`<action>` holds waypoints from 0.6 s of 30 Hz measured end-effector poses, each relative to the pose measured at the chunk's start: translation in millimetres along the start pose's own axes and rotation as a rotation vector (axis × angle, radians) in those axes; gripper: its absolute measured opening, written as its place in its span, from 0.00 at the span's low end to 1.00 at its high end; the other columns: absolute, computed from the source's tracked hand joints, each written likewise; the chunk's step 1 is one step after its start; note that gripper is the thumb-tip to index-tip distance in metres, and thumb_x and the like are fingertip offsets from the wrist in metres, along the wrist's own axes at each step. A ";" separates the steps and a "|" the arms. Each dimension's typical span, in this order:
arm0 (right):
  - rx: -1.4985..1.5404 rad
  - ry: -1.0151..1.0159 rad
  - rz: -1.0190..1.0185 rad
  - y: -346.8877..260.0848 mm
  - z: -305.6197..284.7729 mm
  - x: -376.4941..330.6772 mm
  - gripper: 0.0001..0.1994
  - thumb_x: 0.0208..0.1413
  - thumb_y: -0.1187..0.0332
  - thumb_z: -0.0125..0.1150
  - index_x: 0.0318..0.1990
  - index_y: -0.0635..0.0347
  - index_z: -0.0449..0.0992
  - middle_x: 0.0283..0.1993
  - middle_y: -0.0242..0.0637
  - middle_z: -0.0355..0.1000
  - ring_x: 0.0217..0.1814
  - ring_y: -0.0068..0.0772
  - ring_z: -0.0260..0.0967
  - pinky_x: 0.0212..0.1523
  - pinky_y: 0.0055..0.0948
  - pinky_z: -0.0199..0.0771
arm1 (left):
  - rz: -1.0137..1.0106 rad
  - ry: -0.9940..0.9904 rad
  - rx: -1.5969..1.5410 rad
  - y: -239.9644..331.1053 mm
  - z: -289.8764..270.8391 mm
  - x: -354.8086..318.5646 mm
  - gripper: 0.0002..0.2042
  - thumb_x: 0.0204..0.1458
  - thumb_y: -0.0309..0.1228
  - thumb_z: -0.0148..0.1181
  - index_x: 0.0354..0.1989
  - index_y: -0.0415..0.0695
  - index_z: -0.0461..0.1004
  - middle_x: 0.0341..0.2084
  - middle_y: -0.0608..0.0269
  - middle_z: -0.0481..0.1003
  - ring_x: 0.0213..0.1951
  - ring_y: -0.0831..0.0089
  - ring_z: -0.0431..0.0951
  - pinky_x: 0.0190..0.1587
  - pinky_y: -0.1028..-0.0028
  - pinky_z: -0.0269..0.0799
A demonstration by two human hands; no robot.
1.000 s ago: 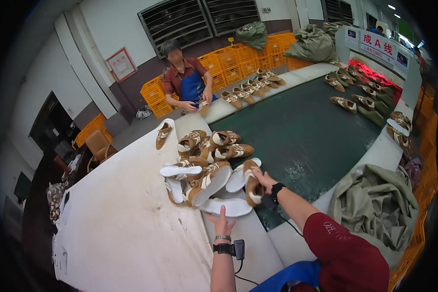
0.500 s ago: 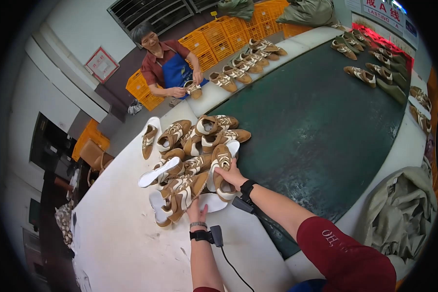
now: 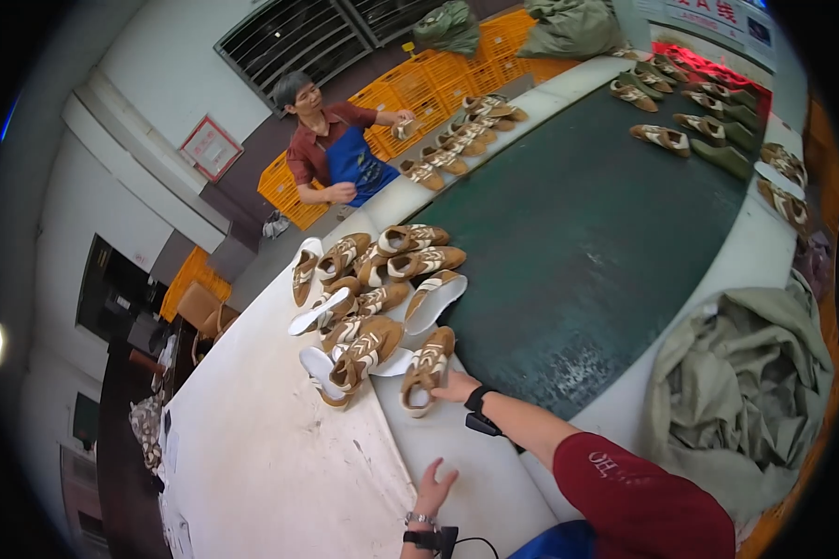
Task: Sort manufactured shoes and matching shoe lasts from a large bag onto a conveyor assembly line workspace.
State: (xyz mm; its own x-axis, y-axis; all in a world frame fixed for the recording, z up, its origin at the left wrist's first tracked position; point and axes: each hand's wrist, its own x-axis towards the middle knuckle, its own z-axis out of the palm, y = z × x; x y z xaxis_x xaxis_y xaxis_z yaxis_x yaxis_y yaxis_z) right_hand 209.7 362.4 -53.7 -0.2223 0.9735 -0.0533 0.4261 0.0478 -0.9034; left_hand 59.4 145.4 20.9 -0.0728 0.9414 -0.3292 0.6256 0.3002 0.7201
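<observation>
Right hand [image 3: 455,387] touching tan shoe [image 3: 426,369] — left hand [image 3: 433,487] open, on table [image 3: 270,466]

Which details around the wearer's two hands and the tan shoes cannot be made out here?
- Head view: right hand fingertips, hidden behind the nearest shoe; grip unclear.
- Left hand: whether it touches the white table, too small to tell.
- Shoe pile: lower shoes, covered by upper ones.

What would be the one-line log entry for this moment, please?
right hand: touching brown shoe | left hand: open, flat on white table | shoe pile: beside green belt
</observation>
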 end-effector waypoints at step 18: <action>0.527 0.869 0.504 17.2 -48.9 -710.2 0.11 0.48 0.65 0.55 0.35 0.62 0.74 0.27 0.34 0.72 0.26 0.22 0.67 0.27 0.22 0.69 | 1.365 -1.165 0.385 58.3 13.7 -240.6 0.31 0.39 0.33 0.63 0.54 0.37 0.59 0.44 0.44 0.67 0.45 0.51 0.68 0.48 0.65 0.65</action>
State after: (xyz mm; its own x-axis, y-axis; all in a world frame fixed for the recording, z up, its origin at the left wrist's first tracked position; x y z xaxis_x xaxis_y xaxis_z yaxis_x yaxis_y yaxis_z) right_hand 417.9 -317.2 -10.6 0.6416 0.6905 -0.3340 -0.1734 -0.2936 -0.9401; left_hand 124.1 -65.8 133.7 0.9877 -0.1532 -0.0307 -0.0865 -0.6997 0.7091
